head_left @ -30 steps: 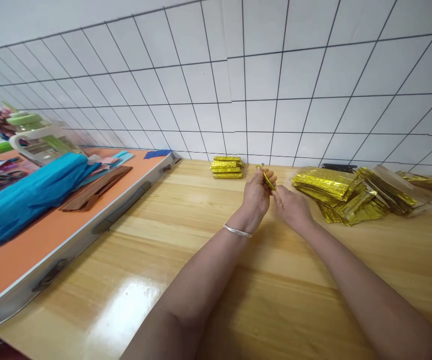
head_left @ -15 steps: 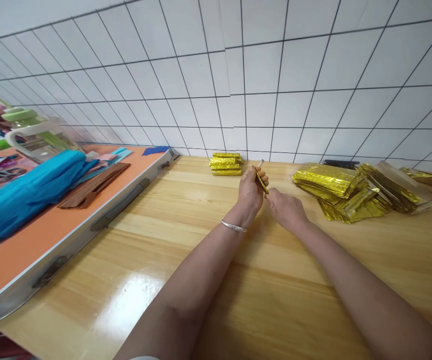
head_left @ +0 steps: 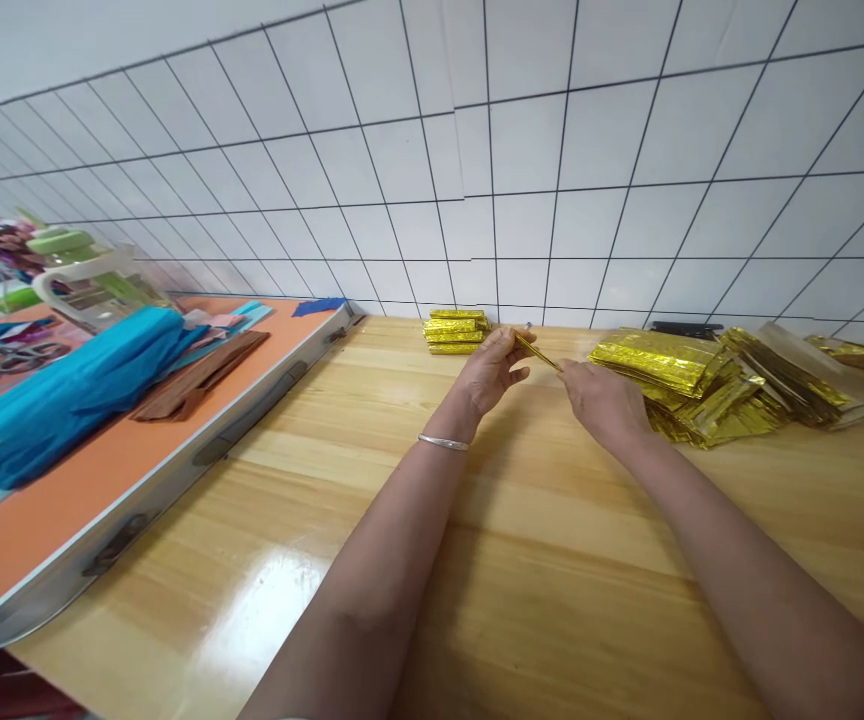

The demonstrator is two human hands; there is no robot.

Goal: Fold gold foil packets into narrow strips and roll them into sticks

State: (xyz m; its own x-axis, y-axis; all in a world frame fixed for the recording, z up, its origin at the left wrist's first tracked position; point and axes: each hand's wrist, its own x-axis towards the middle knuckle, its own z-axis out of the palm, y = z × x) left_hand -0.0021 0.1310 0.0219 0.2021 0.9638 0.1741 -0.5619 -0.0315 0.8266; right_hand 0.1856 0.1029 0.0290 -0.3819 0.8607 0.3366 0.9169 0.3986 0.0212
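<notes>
One thin gold foil strip (head_left: 538, 353) spans both pinches: left hand (head_left: 486, 372) clamped on its 10 o'clock end, right hand (head_left: 606, 402) on its 4 o'clock end, middle exposed between. Step in hand looks like stretching the strip straight; next move likely calls for firm pressure at both ends so the foil can't spring open. Gold foil bundles (head_left: 453, 334) near 9 o'clock of it, flat gold foil stack (head_left: 655, 358) at 3.
</notes>
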